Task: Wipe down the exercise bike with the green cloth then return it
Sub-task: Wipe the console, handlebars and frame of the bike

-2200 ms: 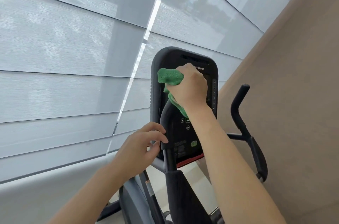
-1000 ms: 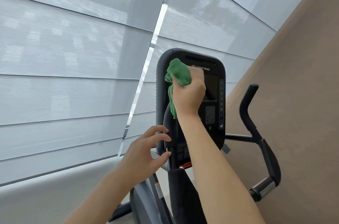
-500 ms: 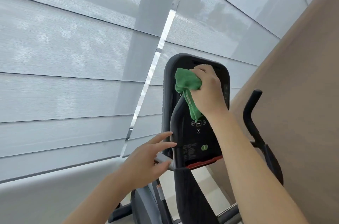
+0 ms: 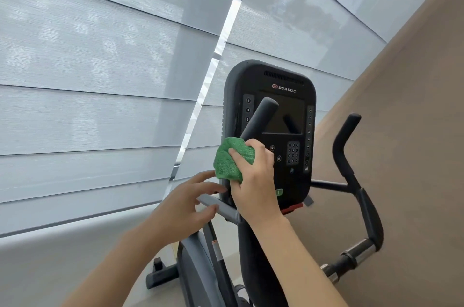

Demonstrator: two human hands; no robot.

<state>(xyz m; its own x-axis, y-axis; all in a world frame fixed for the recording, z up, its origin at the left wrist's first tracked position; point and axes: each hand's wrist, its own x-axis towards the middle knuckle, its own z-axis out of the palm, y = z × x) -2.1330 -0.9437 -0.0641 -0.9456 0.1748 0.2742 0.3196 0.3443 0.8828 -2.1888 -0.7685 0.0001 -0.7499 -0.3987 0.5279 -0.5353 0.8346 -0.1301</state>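
A: Your right hand (image 4: 253,181) has the green cloth (image 4: 229,159) bunched up, fingers closed over it, thumb pressed into the fabric.

B: And where is that cloth sitting on the exercise bike (image 4: 270,131)?

A: Against the near handlebar (image 4: 259,115), the black padded one that angles up in front of the console (image 4: 288,78). You have it low on that bar, near the console's lower left corner. The bar's rounded tip shows above the cloth.

B: What about your left hand (image 4: 187,208)?

A: Your grip is loose there: fingers spread and half curled, holding nothing. The fingertips (image 4: 213,207) lie at the grey crossbar (image 4: 219,206) just under the cloth; I cannot tell whether they press on it.

B: The console itself?

A: Upright, its screen (image 4: 288,118) dark, STAR TRAC printed above it, a keypad (image 4: 293,153) to the right of your knuckles and a green button (image 4: 279,192) showing beside your wrist.

B: Anything else in view?

A: The far handlebar (image 4: 347,146) rises on the right, well apart from both hands, in front of a tan wall (image 4: 414,131). Pale window blinds (image 4: 100,68) fill the left side.
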